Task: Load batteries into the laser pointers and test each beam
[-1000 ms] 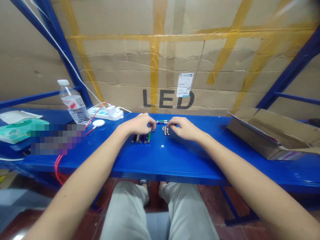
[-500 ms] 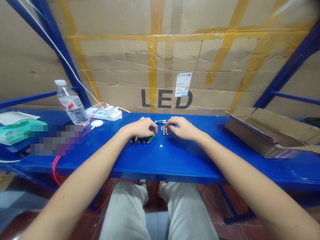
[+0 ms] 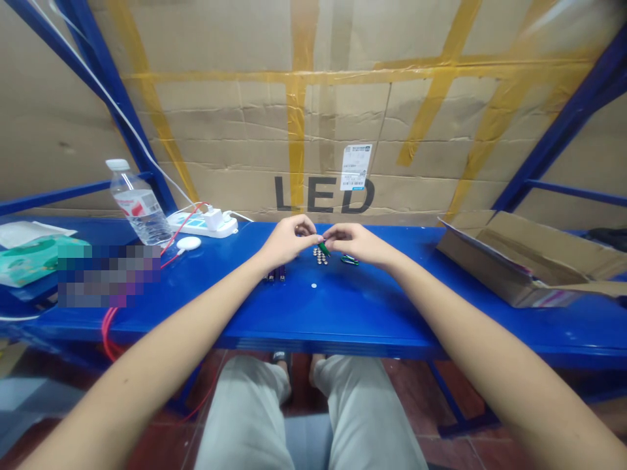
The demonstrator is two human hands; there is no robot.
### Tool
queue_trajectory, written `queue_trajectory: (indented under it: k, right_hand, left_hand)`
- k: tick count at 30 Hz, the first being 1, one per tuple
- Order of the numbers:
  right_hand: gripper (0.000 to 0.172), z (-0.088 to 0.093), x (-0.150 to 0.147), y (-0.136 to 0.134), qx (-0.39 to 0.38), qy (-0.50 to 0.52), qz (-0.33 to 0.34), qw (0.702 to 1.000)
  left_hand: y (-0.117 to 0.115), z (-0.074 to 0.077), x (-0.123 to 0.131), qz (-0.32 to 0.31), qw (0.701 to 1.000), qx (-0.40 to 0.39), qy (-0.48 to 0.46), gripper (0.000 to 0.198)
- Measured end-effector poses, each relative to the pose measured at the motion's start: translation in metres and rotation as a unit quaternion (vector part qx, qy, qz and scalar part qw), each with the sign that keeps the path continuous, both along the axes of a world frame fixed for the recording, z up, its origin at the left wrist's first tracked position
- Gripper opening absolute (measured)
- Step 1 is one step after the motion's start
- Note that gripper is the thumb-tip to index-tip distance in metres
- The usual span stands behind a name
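Both hands meet above the back of the blue table [image 3: 343, 313]. My left hand [image 3: 287, 240] and my right hand [image 3: 355, 243] pinch the two ends of a small green pen-like tube [image 3: 323, 249], lifted just off the table. Under it lies a cluster of small silver button cells [image 3: 321, 258]. A row of dark tubes [image 3: 275, 277] lies below my left hand, partly hidden by it. A green clip-like part [image 3: 349, 260] rests beneath my right hand. One loose button cell [image 3: 314, 285] sits nearer to me.
A water bottle [image 3: 139, 205], a white power strip [image 3: 206, 224] with red and white cables, and a white puck [image 3: 188, 244] stand at the left. An open cardboard box [image 3: 529, 258] lies at the right. A large cardboard wall marked LED [image 3: 323, 194] closes the back.
My left hand took the green tube from the row and lifted it; my right hand rose to grip its other end. The green clip under my right hand is uncovered.
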State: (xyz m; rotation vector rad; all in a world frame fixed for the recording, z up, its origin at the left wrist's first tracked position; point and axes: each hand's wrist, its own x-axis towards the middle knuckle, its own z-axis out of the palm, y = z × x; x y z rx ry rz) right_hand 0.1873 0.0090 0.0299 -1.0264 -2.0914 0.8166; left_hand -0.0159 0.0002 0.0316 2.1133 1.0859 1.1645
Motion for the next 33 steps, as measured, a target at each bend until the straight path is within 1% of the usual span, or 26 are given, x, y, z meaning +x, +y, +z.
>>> queue_trajectory:
  k: [2,3,5,7,9,11,14,16,18,20,23,25,27,30,31,32,33]
  right_hand:
    - [0.02,0.001,-0.002,-0.004,-0.033,0.0,0.042,0.999]
    - [0.018,0.001,-0.004,-0.005,-0.037,-0.005,0.05,0.998]
    - [0.017,0.0,-0.004,-0.004,-0.032,-0.013,0.038,0.999]
    - [0.016,0.0,-0.002,0.0,-0.019,-0.005,-0.002,1.0]
    - [0.009,-0.001,0.002,0.007,-0.014,0.026,-0.052,0.998]
    - [0.008,-0.001,0.007,0.012,-0.015,0.062,-0.095,0.993]
    - [0.009,0.0,0.009,0.015,-0.008,0.077,-0.121,0.99]
    - [0.01,0.001,0.008,0.013,-0.003,0.07,-0.122,0.99]
    - [0.011,0.001,0.006,0.011,-0.003,0.059,-0.12,0.991]
    - [0.013,0.001,0.004,0.01,-0.005,0.055,-0.116,0.992]
    - [0.015,0.002,0.003,0.008,-0.003,0.06,-0.113,0.992]
    - [0.014,0.001,0.003,0.008,-0.004,0.065,-0.112,0.992]
    - [0.012,0.0,0.003,0.009,-0.01,0.067,-0.114,0.991]
    - [0.009,-0.003,0.005,0.012,-0.007,0.063,-0.112,0.992]
    - [0.008,-0.004,0.005,0.013,-0.001,0.06,-0.11,0.992]
    - [0.008,-0.005,0.006,0.014,0.006,0.057,-0.108,0.992]
    - [0.007,-0.005,0.006,0.015,0.011,0.055,-0.107,0.993]
  left_hand:
    - [0.001,-0.003,0.003,0.002,0.999,0.022,-0.033,0.025]
    - [0.002,-0.004,0.004,0.003,0.999,0.03,-0.033,0.024]
    - [0.005,-0.006,0.003,0.018,0.999,0.046,-0.014,0.022]
    - [0.008,-0.006,-0.002,0.042,0.996,0.07,0.043,0.025]
    - [0.012,-0.006,-0.007,0.049,0.983,0.102,0.142,0.028]
    - [0.015,-0.007,-0.013,0.03,0.959,0.122,0.253,0.029]
    - [0.019,-0.013,-0.016,-0.014,0.924,0.12,0.362,0.045]
    - [0.02,-0.017,-0.015,-0.033,0.909,0.108,0.402,0.051]
    - [0.021,-0.019,-0.012,-0.039,0.898,0.097,0.428,0.052]
    - [0.02,-0.018,-0.01,-0.039,0.888,0.09,0.448,0.051]
    - [0.017,-0.014,-0.009,-0.043,0.877,0.083,0.472,0.05]
    - [0.014,-0.01,-0.012,-0.043,0.876,0.069,0.476,0.051]
    - [0.014,-0.006,-0.018,-0.054,0.883,0.049,0.464,0.052]
    - [0.018,-0.001,-0.03,-0.107,0.903,0.023,0.416,0.056]
    - [0.021,0.0,-0.034,-0.114,0.914,0.022,0.39,0.058]
    - [0.024,0.002,-0.037,-0.103,0.927,0.03,0.359,0.058]
    - [0.026,0.003,-0.041,-0.076,0.942,0.043,0.325,0.057]
